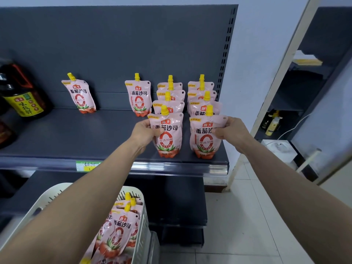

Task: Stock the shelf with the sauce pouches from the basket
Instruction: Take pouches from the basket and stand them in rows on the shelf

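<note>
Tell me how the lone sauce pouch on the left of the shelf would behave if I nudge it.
Probably tips easily: the lone pouch leans on its narrow base, unsupported. Likely soft, not stiff: its film body bulges. It might slide on the smooth shelf.

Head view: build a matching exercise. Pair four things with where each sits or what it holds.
1. left hand
2. right hand
3. basket
4. dark bottle

A. far left of the shelf
B. grips the front pouch of the rightmost row
C. below the shelf, with spare pouches inside
D. grips the front pouch of the next row

Pairs: 1-D, 2-B, 3-C, 4-A
</note>
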The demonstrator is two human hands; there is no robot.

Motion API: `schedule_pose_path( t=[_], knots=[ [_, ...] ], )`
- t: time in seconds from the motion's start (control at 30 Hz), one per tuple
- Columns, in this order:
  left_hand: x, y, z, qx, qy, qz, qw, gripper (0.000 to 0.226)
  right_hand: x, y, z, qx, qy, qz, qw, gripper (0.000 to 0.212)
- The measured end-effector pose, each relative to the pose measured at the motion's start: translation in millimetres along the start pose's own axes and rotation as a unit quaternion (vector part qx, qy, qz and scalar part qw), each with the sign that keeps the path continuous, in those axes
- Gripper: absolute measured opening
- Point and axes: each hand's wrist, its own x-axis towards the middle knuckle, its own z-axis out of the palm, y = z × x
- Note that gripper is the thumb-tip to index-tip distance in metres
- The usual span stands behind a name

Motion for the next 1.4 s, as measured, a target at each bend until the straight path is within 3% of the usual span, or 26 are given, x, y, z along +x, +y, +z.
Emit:
schedule_pose_path(
  t=[0.2,0.4,0.53,0.63,0.87,0.97,1.13,1.3,1.4],
  knots=[
    [-5,6,1,0.060,0.010,0.016,0.998,0.038,-1,-4,1,-0.033,0.050,-0.011,0.998,0.033],
    [-7,7,-2,0.110,0.019,0.031,0.993,0.041,-12,-10,-1,-0.083,0.142,-0.029,0.986,0.049],
    [-10,6,-9,0.124,0.050,0.048,0.990,0.043,-28,-31,-1,-0.108,0.255,-0.098,0.956,0.053],
    [-16,12,-17,0.146,0.093,0.089,0.981,0.048,-41,-56,11,-0.104,0.270,-0.173,0.941,0.041],
    [-60,20,-61,0.235,0.158,0.230,0.931,0.032,-72,-76,103,-0.130,0.092,-0.303,0.939,0.022],
    [-82,-4,-97,0.298,0.177,0.239,0.907,0.029,-79,-58,155,-0.172,-0.008,-0.332,0.927,0.022],
    [-109,-73,-170,0.350,0.192,0.114,0.910,0.028,-92,-19,237,-0.281,-0.173,-0.300,0.895,0.022],
    [-117,-141,-233,0.398,0.153,-0.027,0.904,0.032,-97,36,302,-0.356,-0.290,-0.156,0.874,0.014],
    [-108,-176,-262,0.434,0.104,-0.108,0.888,0.038,-98,70,334,-0.396,-0.327,-0.054,0.857,0.031]
  ],
)
